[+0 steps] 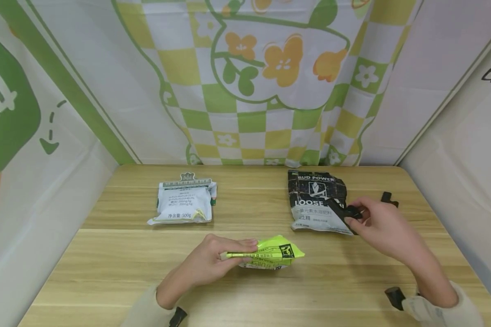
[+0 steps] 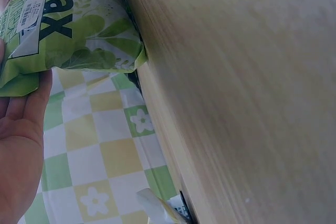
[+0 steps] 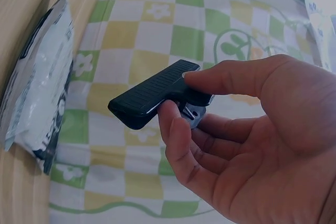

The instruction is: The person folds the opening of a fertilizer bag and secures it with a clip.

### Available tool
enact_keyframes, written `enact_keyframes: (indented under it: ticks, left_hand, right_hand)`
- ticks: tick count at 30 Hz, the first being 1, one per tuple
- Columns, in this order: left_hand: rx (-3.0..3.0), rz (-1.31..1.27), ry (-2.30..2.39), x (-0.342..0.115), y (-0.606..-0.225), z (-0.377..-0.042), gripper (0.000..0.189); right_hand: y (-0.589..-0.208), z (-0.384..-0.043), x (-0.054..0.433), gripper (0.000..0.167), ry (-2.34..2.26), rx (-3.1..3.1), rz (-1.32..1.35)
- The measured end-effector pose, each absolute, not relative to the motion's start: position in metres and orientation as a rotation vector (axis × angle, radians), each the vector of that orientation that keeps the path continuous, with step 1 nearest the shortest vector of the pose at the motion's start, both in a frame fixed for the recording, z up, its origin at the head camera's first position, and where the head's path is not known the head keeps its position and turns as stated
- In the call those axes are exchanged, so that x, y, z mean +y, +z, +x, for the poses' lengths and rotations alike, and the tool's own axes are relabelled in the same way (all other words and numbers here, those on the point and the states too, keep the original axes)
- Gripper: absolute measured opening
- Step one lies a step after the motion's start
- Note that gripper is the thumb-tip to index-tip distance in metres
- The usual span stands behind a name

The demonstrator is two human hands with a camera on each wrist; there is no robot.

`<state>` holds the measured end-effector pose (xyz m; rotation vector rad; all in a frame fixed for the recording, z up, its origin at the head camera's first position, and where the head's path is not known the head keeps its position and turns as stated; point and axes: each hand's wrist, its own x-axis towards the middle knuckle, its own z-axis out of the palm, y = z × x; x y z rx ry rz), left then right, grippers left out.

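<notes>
My left hand [image 1: 214, 255] pinches the folded top of a bright green bag [image 1: 276, 252] that stands on the table at front middle. In the left wrist view that green bag [image 2: 79, 30] shows leaf print and the letters "max", its lower edge touching the wood. A black clip [image 3: 155, 93] with a ribbed bar is held between thumb and fingers of my right hand [image 3: 236, 129]. From the head view, this right hand [image 1: 382, 227] hovers at the right edge of a black and white bag [image 1: 317, 200] marked "BUD POWER".
A white bag [image 1: 184, 204] with a green-topped label stands at the back left of the wooden table [image 1: 106, 259]. Another black clip [image 1: 389, 199] lies at the right, partly behind my right hand. Fabric panels and a checkered curtain [image 1: 249, 113] enclose the back and sides.
</notes>
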<state>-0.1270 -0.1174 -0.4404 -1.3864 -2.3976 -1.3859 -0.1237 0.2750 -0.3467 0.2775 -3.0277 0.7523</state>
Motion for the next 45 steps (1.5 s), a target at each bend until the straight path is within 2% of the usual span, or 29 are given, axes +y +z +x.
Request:
enact_keyframes:
  ticks: [16, 23, 39, 45]
  left_hand:
    - [-2.396, -1.376, -1.395, -0.118, -0.441, -0.127, 0.027]
    - [-2.393, -1.375, -1.401, -0.118, -0.442, -0.127, 0.026]
    - [-2.402, -1.363, -1.428, -0.118, -0.442, -0.127, 0.027]
    - [-2.408, -1.352, -1.434, -0.117, -0.441, -0.127, 0.027]
  right_hand:
    - [-0.337, -0.112, 0.253, 0.025, 0.69, -2.921, 0.504]
    - [-0.336, -0.111, 0.243, 0.029, 0.677, -2.876, 0.57]
    - [-0.342, -0.112, 0.222, 0.025, 0.647, -2.755, 0.631]
    - [-0.347, -0.112, 0.215, 0.029, 0.689, -2.619, 0.738]
